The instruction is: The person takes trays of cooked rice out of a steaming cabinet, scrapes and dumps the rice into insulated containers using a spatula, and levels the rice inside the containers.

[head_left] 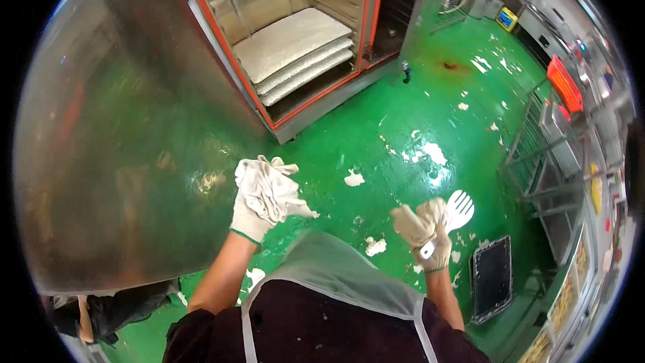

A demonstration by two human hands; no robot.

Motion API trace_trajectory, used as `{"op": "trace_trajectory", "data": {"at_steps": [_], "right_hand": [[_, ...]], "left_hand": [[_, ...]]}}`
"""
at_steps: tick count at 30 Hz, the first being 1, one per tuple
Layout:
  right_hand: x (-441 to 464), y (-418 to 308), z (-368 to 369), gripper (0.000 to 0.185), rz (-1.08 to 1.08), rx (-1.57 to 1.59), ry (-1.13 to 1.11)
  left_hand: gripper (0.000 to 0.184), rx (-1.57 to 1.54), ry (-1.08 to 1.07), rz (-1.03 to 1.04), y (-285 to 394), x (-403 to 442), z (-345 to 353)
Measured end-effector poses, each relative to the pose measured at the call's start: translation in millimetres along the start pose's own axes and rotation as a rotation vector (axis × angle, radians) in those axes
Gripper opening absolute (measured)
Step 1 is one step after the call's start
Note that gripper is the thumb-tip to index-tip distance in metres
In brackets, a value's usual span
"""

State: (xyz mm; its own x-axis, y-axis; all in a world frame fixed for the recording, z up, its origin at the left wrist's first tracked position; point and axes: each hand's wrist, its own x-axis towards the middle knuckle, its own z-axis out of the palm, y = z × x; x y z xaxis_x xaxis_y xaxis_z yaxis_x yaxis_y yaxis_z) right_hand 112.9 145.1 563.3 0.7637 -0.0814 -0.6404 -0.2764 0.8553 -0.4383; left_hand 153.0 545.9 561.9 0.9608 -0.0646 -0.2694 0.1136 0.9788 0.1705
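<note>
White knit gloves cover both hands. My left hand (250, 215) is closed on a crumpled white cloth (267, 187), in front of the open steel door. To the right, my right hand (437, 245) grips a white slotted spatula (461, 210), whose head points up and to the right, with its handle end showing below the fingers. A bunched pale cloth or glove (411, 225) is also at that hand; where it ends and the worn glove begins is hard to tell. Neither hand touches the cabinet.
A steel cabinet (349, 97) with red edging holds stacked white-covered trays (292, 44). Its large door (127, 154) fills the left. White scraps (354, 178) litter the green floor (336, 141). A black tray (491, 279) lies at right, near a metal rack (537, 141).
</note>
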Motion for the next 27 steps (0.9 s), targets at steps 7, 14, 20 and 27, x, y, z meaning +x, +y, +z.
{"op": "trace_trajectory", "data": {"at_steps": [7, 14, 20, 27], "right_hand": [[119, -89, 116, 0.044, -0.137, -0.076, -0.241], [184, -129, 171, 0.051, -0.281, -0.217, -0.168], [269, -144, 210, 0.04, -0.159, -0.472, 0.001], [425, -134, 291, 0.05, 0.164, -0.73, -0.137]], "left_hand": [[0.035, -0.147, 0.197, 0.123, 32, 106, -13], [0.038, -0.191, 0.041, 0.147, 48, 252, -11], [0.035, -0.211, 0.213, 0.356, 70, 399, 9], [0.033, -0.289, 0.312, 0.544, 91, 513, -18]]}}
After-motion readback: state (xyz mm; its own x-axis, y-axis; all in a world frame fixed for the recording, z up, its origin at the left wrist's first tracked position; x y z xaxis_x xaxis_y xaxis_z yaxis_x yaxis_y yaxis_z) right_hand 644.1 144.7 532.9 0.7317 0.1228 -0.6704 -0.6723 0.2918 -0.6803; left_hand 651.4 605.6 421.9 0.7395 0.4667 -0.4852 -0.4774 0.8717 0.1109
